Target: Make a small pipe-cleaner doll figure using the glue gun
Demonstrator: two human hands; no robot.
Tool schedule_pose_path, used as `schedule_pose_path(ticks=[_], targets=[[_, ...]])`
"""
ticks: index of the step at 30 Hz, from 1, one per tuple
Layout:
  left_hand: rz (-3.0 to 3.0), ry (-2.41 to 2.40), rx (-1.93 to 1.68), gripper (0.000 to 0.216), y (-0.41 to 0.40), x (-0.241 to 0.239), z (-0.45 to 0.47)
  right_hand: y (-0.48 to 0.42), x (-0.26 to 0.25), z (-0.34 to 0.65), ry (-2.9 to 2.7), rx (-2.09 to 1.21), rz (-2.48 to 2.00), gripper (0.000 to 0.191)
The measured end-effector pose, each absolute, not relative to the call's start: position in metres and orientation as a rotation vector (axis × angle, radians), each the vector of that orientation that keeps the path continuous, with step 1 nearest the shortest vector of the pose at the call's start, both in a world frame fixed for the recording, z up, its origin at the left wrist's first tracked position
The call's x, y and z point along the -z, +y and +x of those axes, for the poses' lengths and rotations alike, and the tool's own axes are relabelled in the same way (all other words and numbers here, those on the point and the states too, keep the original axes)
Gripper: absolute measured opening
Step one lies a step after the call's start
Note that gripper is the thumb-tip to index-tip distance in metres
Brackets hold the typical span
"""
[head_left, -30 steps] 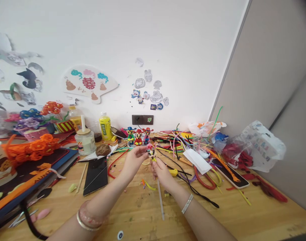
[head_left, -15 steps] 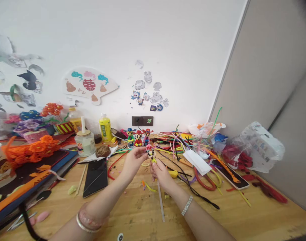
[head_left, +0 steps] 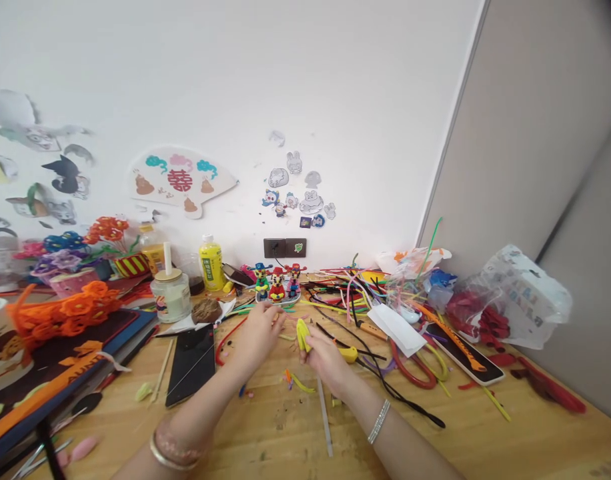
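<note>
My right hand [head_left: 326, 359] is closed on a small pipe-cleaner figure [head_left: 302, 334], held low over the wooden table [head_left: 285, 440] with its yellow side toward me. Just left of it is my left hand [head_left: 259, 331], fingers curled together, fingertips a little apart from the figure. Whether they pinch anything is unclear. Three finished little figures [head_left: 277, 284] stand in a row by the wall behind my hands. Both wrists wear bracelets.
A black tablet [head_left: 190, 363] lies left of my hands, a white stick [head_left: 325, 417] below them. Loose pipe cleaners [head_left: 355, 290] spread to the right, with a phone [head_left: 460, 353] and plastic bags [head_left: 515, 293]. A jar [head_left: 170, 297], yellow bottle [head_left: 211, 263] and orange flowers [head_left: 65, 307] stand left.
Both hands dropped from in front of me toward the table. The figure turned over, showing yellow. My left fingers came off it, and the view tilted slightly down.
</note>
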State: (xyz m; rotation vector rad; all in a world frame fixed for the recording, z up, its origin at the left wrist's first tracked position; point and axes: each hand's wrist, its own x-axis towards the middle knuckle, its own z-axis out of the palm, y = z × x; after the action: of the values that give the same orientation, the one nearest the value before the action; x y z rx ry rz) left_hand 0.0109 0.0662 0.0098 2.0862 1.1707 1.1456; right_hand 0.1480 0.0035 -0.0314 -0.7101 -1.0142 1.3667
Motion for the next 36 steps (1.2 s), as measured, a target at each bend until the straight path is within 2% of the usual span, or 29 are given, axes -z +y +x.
schedule_pose_path(ticks=[4, 10, 16, 22, 36], targets=[[2.074, 1.063, -1.107, 0.024, 0.042, -0.016, 0.023, 0.004, 0.031, 0.147, -1.121, -1.227, -0.733, 0.030], [1.857, 0.962, -1.101, 0.027, 0.035, -0.002, 0.018, 0.000, 0.024, 0.147, -1.513, -0.725, -0.955, 0.030], [1.638, 0.883, -1.137, 0.025, 0.031, 0.002, 0.015, 0.004, 0.028, 0.148, -1.453, -0.774, -1.000, 0.029], [1.492, 0.857, -1.124, 0.032, 0.025, 0.003, 0.018, 0.005, 0.028, 0.151, -1.436, -0.585, -1.073, 0.018], [1.445, 0.932, -1.150, 0.036, 0.031, 0.014, 0.018, 0.008, 0.034, 0.150, -1.477, -0.569, -1.128, 0.015]])
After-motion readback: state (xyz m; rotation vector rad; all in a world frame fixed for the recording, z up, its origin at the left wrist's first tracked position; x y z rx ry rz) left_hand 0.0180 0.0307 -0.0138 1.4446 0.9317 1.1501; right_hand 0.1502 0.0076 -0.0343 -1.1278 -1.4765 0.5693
